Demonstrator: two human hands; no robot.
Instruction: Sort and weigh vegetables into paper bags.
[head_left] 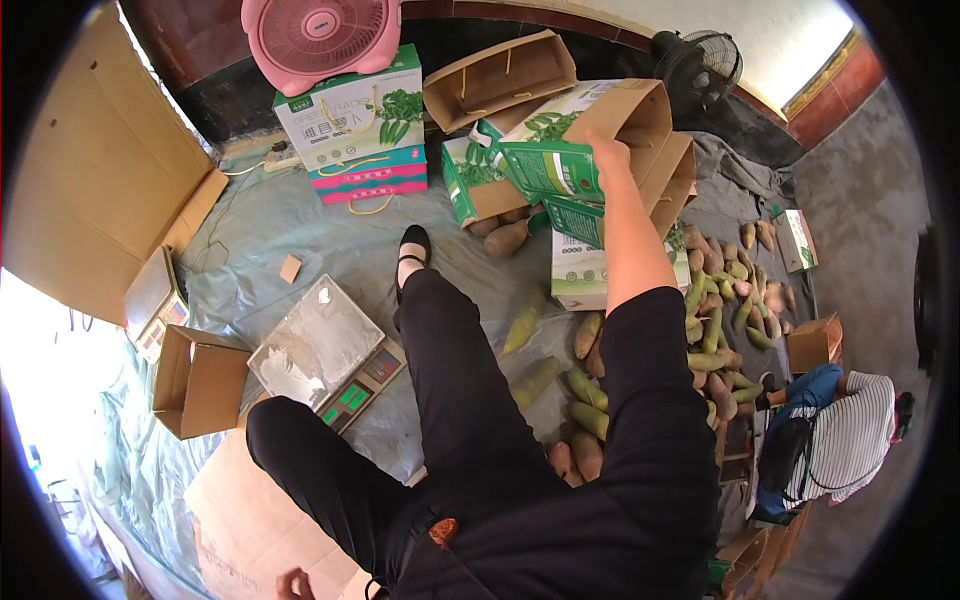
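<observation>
The right hand (pixel 609 155) is at the edge of a green-and-white box (pixel 540 170), which sits tilted among other boxes (pixel 500 80) near the wall; its fingers are partly hidden, so I cannot tell how firmly they close. The left hand (pixel 293 584) is mostly cut off, its grip unclear. The cardboard looks light, stiff along its folds, bendy at the flaps, perhaps slick where printed; a folded wall edge should hold best.

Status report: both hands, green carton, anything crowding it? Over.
Right hand on green carton. Left hand at lower picture edge, grip unclear. Open brown carton close by.
</observation>
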